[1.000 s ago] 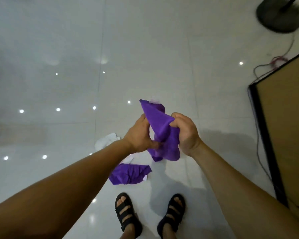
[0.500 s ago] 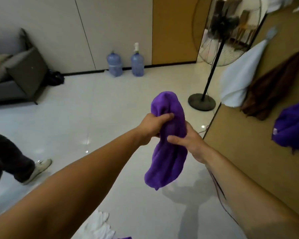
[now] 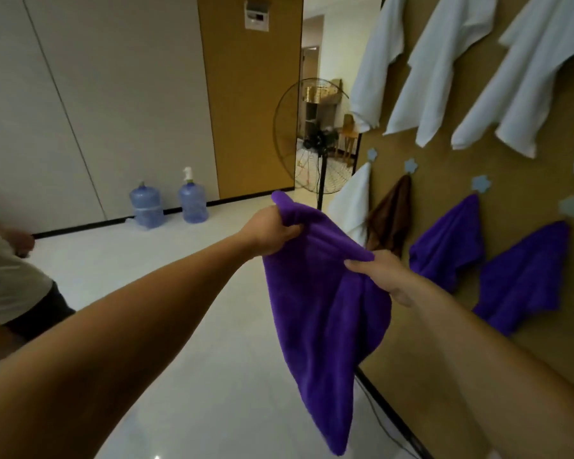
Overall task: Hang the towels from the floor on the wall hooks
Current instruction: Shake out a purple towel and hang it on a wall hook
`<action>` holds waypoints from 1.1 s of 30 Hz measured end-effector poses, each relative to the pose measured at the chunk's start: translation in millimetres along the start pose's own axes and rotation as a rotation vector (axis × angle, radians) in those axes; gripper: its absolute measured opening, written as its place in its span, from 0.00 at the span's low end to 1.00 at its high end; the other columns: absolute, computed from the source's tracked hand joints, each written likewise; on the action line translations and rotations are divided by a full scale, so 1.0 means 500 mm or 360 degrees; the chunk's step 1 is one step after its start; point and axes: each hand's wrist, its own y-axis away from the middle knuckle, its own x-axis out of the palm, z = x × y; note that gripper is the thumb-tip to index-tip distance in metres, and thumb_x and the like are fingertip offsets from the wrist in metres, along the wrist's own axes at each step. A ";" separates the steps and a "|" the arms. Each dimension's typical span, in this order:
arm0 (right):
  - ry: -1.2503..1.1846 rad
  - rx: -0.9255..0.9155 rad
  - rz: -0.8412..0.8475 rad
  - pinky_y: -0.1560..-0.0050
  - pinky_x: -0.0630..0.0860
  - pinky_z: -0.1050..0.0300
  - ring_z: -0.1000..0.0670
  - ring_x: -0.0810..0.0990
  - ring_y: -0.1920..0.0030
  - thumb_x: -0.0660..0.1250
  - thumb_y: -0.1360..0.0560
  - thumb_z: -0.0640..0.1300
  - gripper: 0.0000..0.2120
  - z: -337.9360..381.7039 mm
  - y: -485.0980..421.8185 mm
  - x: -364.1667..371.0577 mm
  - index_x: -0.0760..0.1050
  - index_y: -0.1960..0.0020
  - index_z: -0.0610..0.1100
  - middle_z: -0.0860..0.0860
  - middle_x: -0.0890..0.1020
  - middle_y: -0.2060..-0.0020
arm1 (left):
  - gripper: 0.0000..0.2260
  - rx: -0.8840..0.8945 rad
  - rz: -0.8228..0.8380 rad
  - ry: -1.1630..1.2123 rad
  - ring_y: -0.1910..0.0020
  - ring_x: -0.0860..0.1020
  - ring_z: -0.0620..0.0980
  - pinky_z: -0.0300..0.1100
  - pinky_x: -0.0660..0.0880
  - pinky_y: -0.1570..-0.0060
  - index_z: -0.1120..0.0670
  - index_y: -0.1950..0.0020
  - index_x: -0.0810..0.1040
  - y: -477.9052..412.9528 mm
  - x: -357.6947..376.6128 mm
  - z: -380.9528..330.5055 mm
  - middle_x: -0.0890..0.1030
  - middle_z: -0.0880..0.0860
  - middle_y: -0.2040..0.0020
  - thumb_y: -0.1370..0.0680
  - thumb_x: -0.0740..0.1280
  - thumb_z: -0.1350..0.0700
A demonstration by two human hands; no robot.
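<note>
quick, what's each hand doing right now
Left hand: closed on the purple towel, gripping its top edge.
Right hand: pinching the same towel's top edge.

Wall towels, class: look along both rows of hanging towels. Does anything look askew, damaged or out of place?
Nothing is damaged or fallen. The white towels in the top row and the brown towel and purple towels below all hang from one corner, so they slant. The only towel off the wall is the purple one stretched between the left hand and right hand.

You can't read any text here; the small white panel [image 3: 257,13] at upper centre, on the brown wall, is too blurred.
</note>
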 end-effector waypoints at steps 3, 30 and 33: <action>-0.0379 -0.0138 -0.0220 0.50 0.82 0.50 0.45 0.85 0.53 0.73 0.27 0.43 0.11 0.031 0.036 -0.008 0.80 0.46 0.41 0.41 0.84 0.50 | 0.08 -0.0006 0.0059 0.0365 0.58 0.78 0.45 0.37 0.73 0.62 0.52 0.43 0.76 -0.010 0.002 -0.039 0.80 0.51 0.52 0.21 0.66 0.52; -0.0804 -0.0478 -0.0867 0.48 0.80 0.48 0.42 0.81 0.42 0.77 0.32 0.37 0.34 0.097 0.298 -0.025 0.68 0.30 0.40 0.40 0.80 0.40 | 0.17 -0.0051 0.1089 0.1377 0.42 0.79 0.59 0.57 0.74 0.38 0.56 0.36 0.75 0.204 0.171 -0.167 0.81 0.58 0.41 0.24 0.67 0.59; -0.0684 -0.0102 -0.0890 0.57 0.77 0.56 0.46 0.83 0.47 0.76 0.31 0.47 0.33 0.023 0.350 -0.035 0.69 0.31 0.38 0.44 0.82 0.42 | 0.10 -0.0145 0.1104 0.1658 0.47 0.81 0.60 0.51 0.78 0.45 0.62 0.43 0.79 0.215 0.160 -0.229 0.82 0.62 0.47 0.22 0.63 0.62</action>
